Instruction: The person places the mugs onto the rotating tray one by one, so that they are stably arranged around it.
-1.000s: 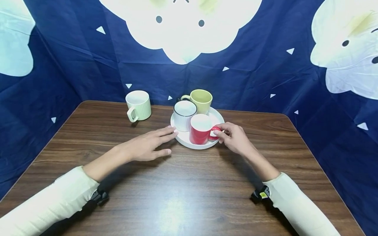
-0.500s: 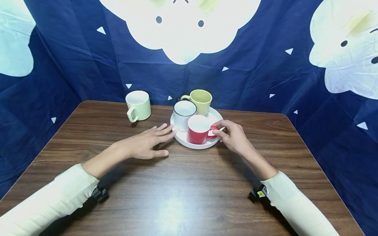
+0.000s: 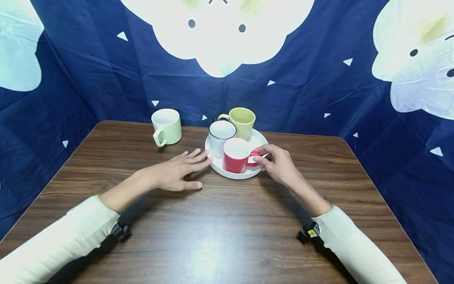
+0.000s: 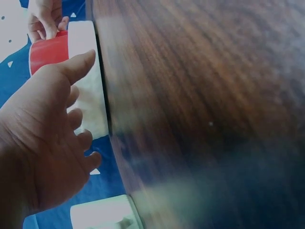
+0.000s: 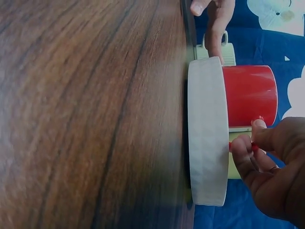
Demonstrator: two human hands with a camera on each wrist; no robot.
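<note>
My right hand [image 3: 278, 163] pinches the handle of a red mug [image 3: 235, 161], white inside, at the front of a round white tray [image 3: 227, 173]. In the right wrist view, thumb and fingers close on the red handle, and the mug [image 5: 250, 95] sits just above the tray's raised rim [image 5: 207, 133]. My left hand [image 3: 173, 173] is spread with straight fingers, its fingertips right at the tray's left rim. Behind the red mug on the tray stand a white ribbed mug [image 3: 219, 144] with a dark rim and a yellow-green mug [image 3: 242, 121].
A pale green ribbed mug [image 3: 168, 128] stands on the wooden table [image 3: 248, 232] at the back left, its handle toward the front. A blue cloth [image 3: 301, 98] with white cloud figures hangs behind the table's far edge.
The red mug has shifted slightly left on the tray, toward the white ribbed mug, with my right hand on its handle. My left hand's fingers have spread a little wider.
</note>
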